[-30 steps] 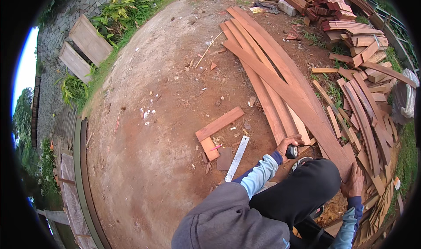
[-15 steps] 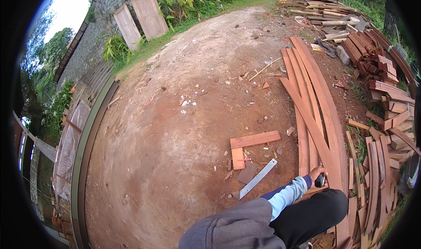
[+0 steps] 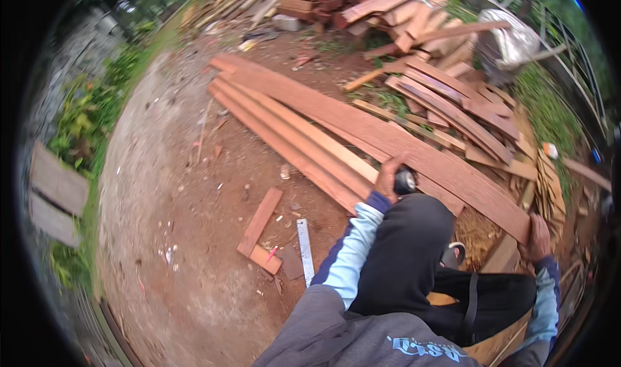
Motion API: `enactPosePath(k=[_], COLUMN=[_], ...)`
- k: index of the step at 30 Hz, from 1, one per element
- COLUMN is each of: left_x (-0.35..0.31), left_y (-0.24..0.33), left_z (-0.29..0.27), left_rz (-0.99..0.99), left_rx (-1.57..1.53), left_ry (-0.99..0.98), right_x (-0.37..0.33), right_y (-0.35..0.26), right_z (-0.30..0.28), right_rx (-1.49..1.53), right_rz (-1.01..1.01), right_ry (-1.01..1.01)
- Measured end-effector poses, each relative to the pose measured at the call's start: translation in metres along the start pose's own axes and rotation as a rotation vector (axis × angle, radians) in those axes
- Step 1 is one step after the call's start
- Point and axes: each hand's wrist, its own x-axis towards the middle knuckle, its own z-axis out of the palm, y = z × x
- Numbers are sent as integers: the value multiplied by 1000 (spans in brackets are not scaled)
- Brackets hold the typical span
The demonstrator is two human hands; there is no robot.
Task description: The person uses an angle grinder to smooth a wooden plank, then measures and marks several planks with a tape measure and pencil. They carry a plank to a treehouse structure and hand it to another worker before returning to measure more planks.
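A long, wide reddish-brown plank (image 3: 336, 115) runs from the far left toward my right knee. My right hand (image 3: 538, 237) grips its near end, with the fingers closed at the corner. My left hand (image 3: 390, 178) is closed on the plank's left edge, beside my knee. A dark rounded object (image 3: 405, 181) shows right next to that hand; I cannot tell what it is. Several narrower boards (image 3: 291, 144) lie side by side on the ground to the left of the wide plank, partly under it.
Two short wood pieces (image 3: 261, 221) form an L on the dirt, with a pink marker-like item (image 3: 273, 251) on them. A metal ruler (image 3: 305, 250) and a brown flat piece (image 3: 292, 263) lie close by. Stacked offcuts (image 3: 453, 108) and a silvery sack (image 3: 511, 40) stand at the right.
My view has swung to the right, so the boards now slant across it. My right hand has come into view on the wide plank's near end. My left hand stays at the boards.
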Motion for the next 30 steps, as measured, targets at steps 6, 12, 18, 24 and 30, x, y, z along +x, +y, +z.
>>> enactPosePath(k=[6,12,18,24,30], left_x=[67,103,130,143,146], left_y=[-53,-108,-89,-87,-105], left_z=[6,13,-9,-5,-21], left_rz=[5,-266,-210,-187,-224], left_rx=[346,356,455,487,534], left_ry=[-68,-199,-170,-124,-104], right_x=[-75,-131,-90,-76,-68], right_y=[34,12,-17,-12,-12], right_z=[-6,60,65,79,83], right_rx=[-74,-347,-356,-301,-337], right_rz=[224,803,618,635,511], right_ry=[94,212,410,511,236])
